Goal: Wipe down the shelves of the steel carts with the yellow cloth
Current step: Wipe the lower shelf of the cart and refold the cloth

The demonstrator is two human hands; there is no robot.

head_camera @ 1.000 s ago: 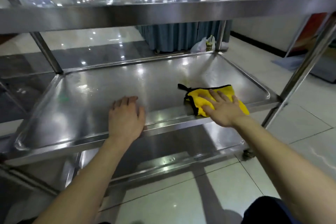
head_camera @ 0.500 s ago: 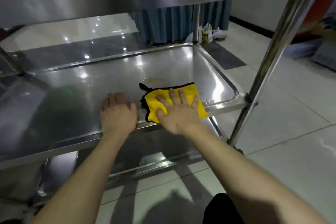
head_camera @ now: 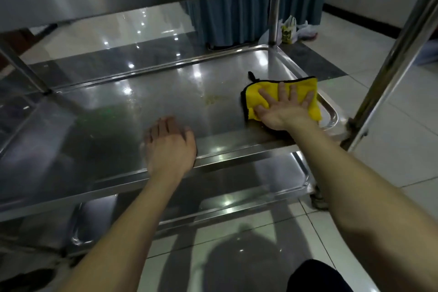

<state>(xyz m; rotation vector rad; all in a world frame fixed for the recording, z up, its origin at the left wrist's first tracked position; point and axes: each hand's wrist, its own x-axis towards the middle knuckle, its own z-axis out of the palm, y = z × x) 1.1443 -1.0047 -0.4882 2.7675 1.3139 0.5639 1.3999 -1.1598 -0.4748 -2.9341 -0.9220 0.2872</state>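
Head view: flat palm on the cloth at the shelf's right end

The right hand (head_camera: 284,109) presses the yellow cloth (head_camera: 253,96) with straight, spread fingers onto the steel cart's middle shelf (head_camera: 142,106), near its right front corner. The left hand (head_camera: 169,147) rests flat and relaxed on the shelf's front edge, well apart from the cloth. A yellowish smear (head_camera: 214,99) lies on the steel just left of the cloth.

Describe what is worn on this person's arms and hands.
Nothing is worn: the left hand and right hand are ungloved, with no rings showing. The left forearm and right forearm are bare throughout the frame, with no sleeve, watch or band.
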